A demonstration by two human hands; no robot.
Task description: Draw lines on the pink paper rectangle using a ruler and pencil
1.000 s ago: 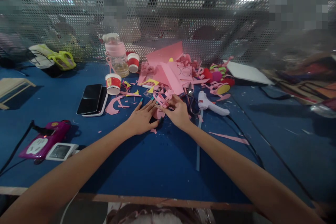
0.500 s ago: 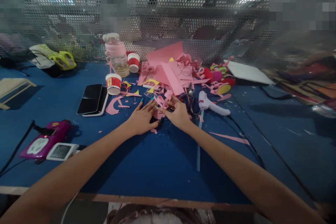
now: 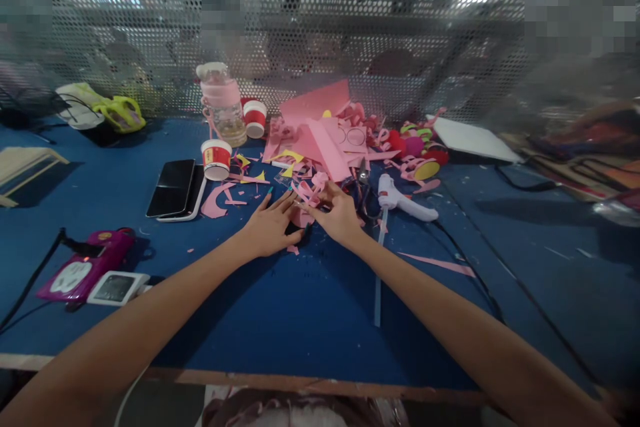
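My left hand (image 3: pixel 273 227) lies palm down with its fingers stretched and spread, its fingertips by a curled pink foam or paper strip piece (image 3: pixel 306 193). Fingers bent, my right hand (image 3: pixel 340 215) pinches that piece from the right; the exact contact under the fingers is hidden. A flat pink bit (image 3: pixel 303 218) shows between the two hands. Close to my right hand are scissors (image 3: pixel 363 175), partly covered, and a white glue gun (image 3: pixel 400 199) with a long clear glue stick (image 3: pixel 379 287).
Pink sheets (image 3: pixel 313 107) and scraps are heaped behind my hands. A water bottle (image 3: pixel 223 103), paper cups (image 3: pixel 217 160) and a black phone (image 3: pixel 173 188) stand or lie to the left. Farther left is a purple device (image 3: pixel 87 267). The gun's cable (image 3: pixel 463 257) runs right.
Both hands keep nearly the same place. The pink piece in my right hand has shifted very slightly; nothing else has visibly moved.
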